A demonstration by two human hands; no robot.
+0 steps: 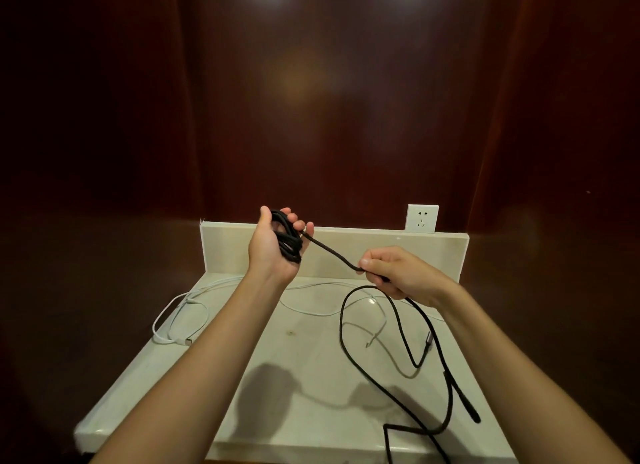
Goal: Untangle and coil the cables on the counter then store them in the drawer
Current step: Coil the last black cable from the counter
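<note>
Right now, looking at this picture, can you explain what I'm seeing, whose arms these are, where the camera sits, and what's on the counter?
There is no machine here. The picture comes from a camera worn on a person's head, looking forward and down, so the two bare arms are the wearer's own. The left hand is raised, with loops of a black cable wound around its fingers. The right hand pinches the same cable, which runs fairly taut between the hands; the rest trails loose over the pale counter and past its front edge. A white cable lies uncoiled on the counter beneath the arms. A white wall socket sits above the backsplash. No drawer is visible.
</note>
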